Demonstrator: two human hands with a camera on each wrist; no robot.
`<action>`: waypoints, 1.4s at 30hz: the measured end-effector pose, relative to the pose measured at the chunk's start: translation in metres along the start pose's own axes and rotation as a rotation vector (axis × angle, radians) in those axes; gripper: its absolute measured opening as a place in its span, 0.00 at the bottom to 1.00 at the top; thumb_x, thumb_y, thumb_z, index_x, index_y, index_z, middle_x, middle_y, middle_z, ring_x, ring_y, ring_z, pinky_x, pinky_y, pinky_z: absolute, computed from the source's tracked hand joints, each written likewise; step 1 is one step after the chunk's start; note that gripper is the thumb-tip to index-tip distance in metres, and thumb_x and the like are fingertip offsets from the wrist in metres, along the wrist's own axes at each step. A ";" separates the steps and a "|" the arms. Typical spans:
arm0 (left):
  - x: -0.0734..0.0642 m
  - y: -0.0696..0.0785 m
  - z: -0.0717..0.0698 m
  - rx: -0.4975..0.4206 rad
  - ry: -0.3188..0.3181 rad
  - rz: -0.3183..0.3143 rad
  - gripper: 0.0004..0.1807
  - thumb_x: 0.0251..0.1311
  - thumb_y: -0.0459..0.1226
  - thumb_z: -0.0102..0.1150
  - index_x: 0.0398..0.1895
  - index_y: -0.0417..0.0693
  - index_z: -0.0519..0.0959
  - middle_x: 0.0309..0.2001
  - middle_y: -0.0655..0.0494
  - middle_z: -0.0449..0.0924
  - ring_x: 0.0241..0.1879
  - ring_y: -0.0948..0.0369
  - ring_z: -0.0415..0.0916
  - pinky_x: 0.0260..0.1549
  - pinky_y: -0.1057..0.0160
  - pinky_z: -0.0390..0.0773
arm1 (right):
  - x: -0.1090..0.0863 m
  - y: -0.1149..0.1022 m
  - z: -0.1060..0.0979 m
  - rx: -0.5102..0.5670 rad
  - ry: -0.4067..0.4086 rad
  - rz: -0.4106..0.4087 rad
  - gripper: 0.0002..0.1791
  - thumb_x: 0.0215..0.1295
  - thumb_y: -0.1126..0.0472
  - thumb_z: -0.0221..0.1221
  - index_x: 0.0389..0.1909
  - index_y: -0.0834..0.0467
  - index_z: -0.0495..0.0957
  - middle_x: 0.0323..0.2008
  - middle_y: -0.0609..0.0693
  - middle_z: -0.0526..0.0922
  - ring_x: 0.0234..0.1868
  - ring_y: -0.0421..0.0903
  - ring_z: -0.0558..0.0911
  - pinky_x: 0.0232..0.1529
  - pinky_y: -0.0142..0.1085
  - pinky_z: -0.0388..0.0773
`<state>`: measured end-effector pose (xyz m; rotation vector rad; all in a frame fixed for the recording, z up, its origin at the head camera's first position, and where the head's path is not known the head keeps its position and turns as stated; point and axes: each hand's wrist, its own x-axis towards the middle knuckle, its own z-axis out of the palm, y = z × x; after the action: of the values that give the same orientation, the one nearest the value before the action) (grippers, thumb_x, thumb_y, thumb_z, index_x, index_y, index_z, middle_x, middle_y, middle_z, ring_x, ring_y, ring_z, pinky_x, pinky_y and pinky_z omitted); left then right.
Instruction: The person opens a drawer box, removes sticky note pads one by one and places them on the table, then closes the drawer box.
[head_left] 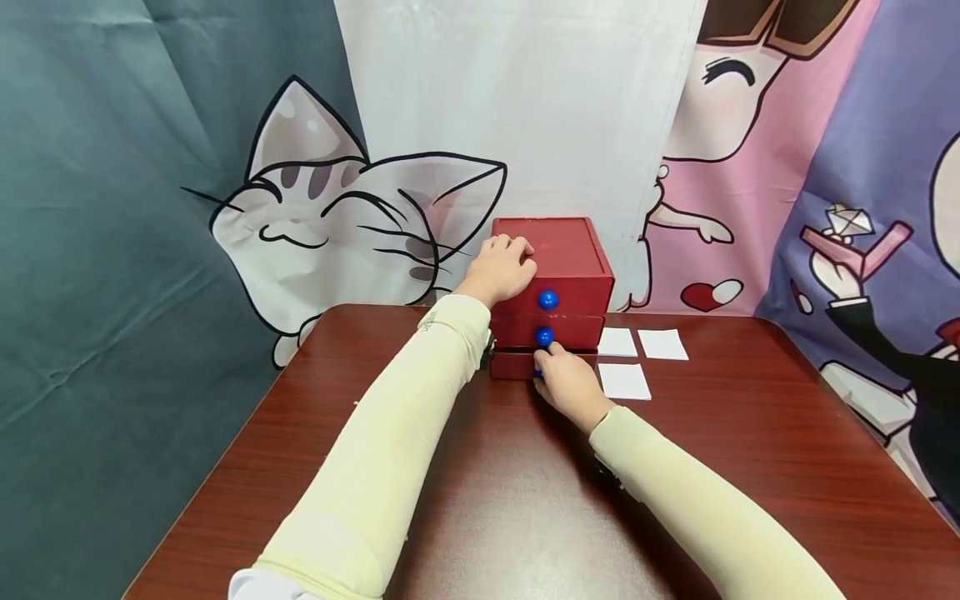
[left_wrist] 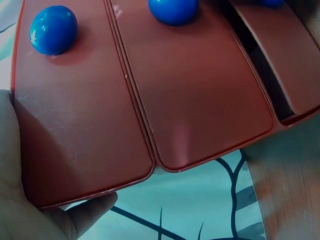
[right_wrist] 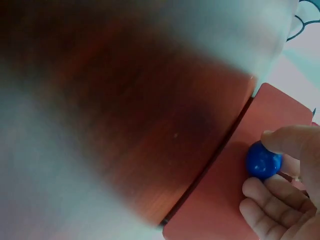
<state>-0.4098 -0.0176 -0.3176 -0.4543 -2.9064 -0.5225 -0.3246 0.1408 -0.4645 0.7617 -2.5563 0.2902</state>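
Note:
A small red drawer cabinet (head_left: 558,247) with three stacked drawers stands at the back of the table, a round blue knob on each. My left hand (head_left: 498,268) grips its upper left edge, fingers bent over the top; the left wrist view shows the thumb (left_wrist: 95,212) along the side. Low at the front, my right hand (head_left: 570,383) pinches the blue knob (right_wrist: 263,161) of the bottom drawer (head_left: 513,365) between thumb and fingers. That drawer is pulled out slightly, with a dark gap above its front. The top drawer (left_wrist: 85,115) and middle drawer (left_wrist: 200,95) are closed.
Several white square cards lie right of the cabinet, among them a near card (head_left: 626,382) and a far right card (head_left: 663,344). The brown wooden table (head_left: 750,433) ends at a cartoon-printed cloth (head_left: 525,108) behind.

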 end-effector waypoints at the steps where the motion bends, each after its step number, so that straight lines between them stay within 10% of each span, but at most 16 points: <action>1: 0.000 0.000 0.000 0.000 0.002 -0.001 0.22 0.70 0.49 0.38 0.64 0.61 0.72 0.68 0.55 0.65 0.75 0.51 0.50 0.66 0.46 0.66 | -0.001 -0.001 -0.001 -0.001 0.000 -0.001 0.15 0.51 0.65 0.73 0.28 0.59 0.73 0.29 0.54 0.74 0.25 0.52 0.82 0.27 0.45 0.81; 42: -0.001 -0.002 -0.001 -0.025 -0.003 0.000 0.22 0.70 0.50 0.38 0.63 0.61 0.72 0.67 0.55 0.66 0.75 0.51 0.49 0.65 0.46 0.68 | -0.032 -0.034 -0.018 -0.092 -0.057 -0.046 0.11 0.52 0.67 0.70 0.32 0.58 0.76 0.30 0.55 0.71 0.17 0.52 0.77 0.16 0.43 0.75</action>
<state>-0.4090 -0.0205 -0.3174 -0.4583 -2.9061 -0.5589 -0.2750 0.1331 -0.4621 0.8030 -2.5816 0.1372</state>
